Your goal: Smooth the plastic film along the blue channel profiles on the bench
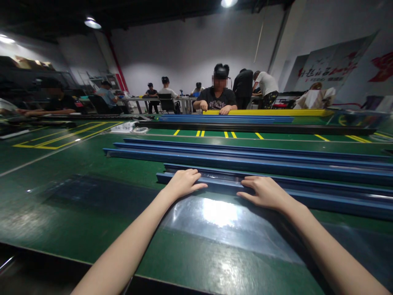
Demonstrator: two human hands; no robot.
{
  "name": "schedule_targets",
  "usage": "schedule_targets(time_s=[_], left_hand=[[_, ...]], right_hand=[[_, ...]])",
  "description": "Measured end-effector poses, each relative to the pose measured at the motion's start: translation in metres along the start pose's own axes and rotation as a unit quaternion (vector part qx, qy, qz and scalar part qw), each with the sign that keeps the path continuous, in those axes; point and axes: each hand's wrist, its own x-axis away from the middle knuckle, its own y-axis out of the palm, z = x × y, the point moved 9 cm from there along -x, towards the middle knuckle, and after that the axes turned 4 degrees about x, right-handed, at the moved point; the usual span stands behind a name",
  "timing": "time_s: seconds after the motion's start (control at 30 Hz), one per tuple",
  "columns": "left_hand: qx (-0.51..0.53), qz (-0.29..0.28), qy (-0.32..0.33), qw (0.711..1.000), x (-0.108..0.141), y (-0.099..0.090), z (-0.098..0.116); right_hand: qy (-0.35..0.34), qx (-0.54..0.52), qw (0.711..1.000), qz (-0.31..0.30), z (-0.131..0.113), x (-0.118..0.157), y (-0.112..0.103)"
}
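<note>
A long blue channel profile (pixel 221 186) lies across the table in front of me, its left end just beyond my left hand. My left hand (pixel 185 181) grips its near wall close to that end, fingers over the top and thumb on the front. Further right, my right hand (pixel 260 191) holds the same channel, with its fingers reaching over the wall and the thumb stretched along the near side. Between the hands the channel's inside shows a shiny patch. Under my forearms a clear plastic sheet (pixel 215 229) lies flat, reflecting the light.
More blue channel profiles (pixel 245 157) lie parallel behind. Beyond them are a black profile (pixel 245 128), thinner blue strips (pixel 221 119) and a plastic-wrapped bundle (pixel 123 127). Across the green table (pixel 76 155), a person (pixel 217 96) handles a yellow profile (pixel 264 112).
</note>
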Motion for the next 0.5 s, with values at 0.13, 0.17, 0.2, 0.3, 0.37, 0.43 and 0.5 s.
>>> schedule_targets(time_s=[0.13,0.17,0.2,0.3,0.37,0.43,0.5], left_hand=[[0.008,0.005,-0.02,1.0,0.0012,0.0006,-0.0021],[0.007,0.006,-0.026,1.0,0.0013,0.0009,-0.0024],[0.006,0.006,-0.032,0.999,0.0014,0.0012,-0.0026],[0.004,0.004,-0.04,0.999,0.0013,0.002,-0.0026],[0.003,0.005,-0.038,0.999,0.0013,0.0018,-0.0021],[0.002,0.008,-0.036,0.999,0.0015,0.0011,-0.0017],[-0.001,0.014,-0.037,0.999,0.002,0.0001,-0.0014]], right_hand=[[-0.006,0.0,1.0,-0.012,-0.0001,0.0013,-0.0009],[-0.005,0.0,1.0,-0.013,0.0,0.0014,-0.0013],[-0.003,-0.001,1.0,-0.013,0.0,0.0015,-0.0017],[-0.005,-0.005,1.0,-0.013,-0.0013,0.0012,-0.0022],[-0.006,-0.007,1.0,-0.016,-0.002,0.0011,-0.0025],[-0.007,-0.007,1.0,-0.021,-0.0022,0.0011,-0.0033],[-0.008,-0.007,1.0,-0.029,-0.002,0.0013,-0.0042]])
